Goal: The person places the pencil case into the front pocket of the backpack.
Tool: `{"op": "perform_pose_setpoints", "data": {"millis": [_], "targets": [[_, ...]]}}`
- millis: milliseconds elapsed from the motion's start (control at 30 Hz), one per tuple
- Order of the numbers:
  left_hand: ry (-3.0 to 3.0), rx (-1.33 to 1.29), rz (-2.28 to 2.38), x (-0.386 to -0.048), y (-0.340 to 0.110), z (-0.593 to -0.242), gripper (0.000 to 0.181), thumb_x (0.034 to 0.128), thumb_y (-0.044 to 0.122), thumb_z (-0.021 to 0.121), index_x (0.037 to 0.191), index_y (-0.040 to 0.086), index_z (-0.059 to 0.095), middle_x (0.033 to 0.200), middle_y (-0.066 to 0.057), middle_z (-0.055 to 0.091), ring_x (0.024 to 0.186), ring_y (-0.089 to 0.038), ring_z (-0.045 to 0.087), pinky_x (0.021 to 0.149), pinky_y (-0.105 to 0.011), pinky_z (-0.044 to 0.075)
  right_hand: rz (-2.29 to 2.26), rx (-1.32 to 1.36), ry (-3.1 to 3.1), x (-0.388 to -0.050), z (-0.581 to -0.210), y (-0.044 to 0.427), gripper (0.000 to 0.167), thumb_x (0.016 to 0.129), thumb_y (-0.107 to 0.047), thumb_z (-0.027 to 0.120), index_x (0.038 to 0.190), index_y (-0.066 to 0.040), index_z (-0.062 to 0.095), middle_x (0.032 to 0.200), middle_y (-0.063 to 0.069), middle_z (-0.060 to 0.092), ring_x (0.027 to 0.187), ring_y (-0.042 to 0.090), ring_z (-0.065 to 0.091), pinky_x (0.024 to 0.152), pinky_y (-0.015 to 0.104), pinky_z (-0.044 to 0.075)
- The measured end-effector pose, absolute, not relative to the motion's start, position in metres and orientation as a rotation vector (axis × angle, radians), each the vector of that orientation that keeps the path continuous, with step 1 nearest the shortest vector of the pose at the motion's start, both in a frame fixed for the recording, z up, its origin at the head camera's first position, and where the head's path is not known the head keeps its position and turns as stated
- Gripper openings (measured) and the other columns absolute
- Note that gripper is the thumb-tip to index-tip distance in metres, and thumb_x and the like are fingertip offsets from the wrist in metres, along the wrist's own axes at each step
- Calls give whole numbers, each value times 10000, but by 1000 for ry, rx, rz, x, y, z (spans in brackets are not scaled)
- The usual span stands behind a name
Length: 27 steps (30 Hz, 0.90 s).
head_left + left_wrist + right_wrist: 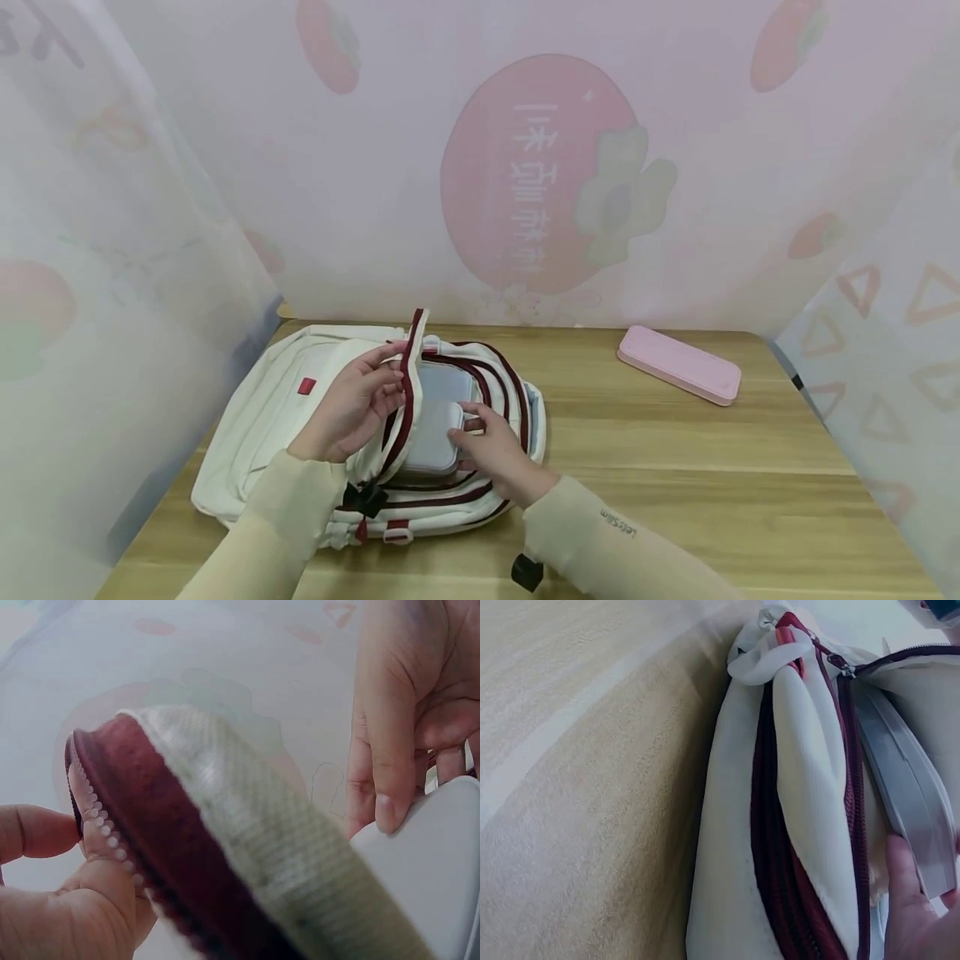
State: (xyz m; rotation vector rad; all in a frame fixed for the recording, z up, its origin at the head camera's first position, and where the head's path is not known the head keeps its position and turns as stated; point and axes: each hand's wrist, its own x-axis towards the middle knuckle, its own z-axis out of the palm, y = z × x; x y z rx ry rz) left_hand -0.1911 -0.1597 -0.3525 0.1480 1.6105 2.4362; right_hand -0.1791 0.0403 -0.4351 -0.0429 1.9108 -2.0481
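Note:
A white backpack with dark red zip trim lies on the wooden table. My left hand pinches the raised, zip-edged flap of its front pocket and holds it up. At the pocket's mouth, my right hand grips a pale, flat case with rounded corners by its side, thumb on one face. In the right wrist view the case is tilted and partly inside the pocket. Behind it shows another pale grey-blue surface; whether that is a separate box I cannot tell.
A pink, oblong case lies at the back right of the wooden table. Pale printed sheets stand round the back and sides of the table. A black strap end hangs by the right sleeve.

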Motion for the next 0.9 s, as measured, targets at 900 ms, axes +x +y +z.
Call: {"op": "perform_pose_setpoints", "data": {"millis": [900], "targets": [[1524, 154, 2488, -186, -171, -351, 346, 1052, -77, 414, 1362, 46, 502, 1039, -58, 669, 837, -109, 665, 765, -232, 554, -2060, -117, 1742, -184, -440, 49, 520, 1025, -32, 592, 1518, 15, 433, 1151, 148, 531, 889, 214, 622, 765, 409, 608]]}}
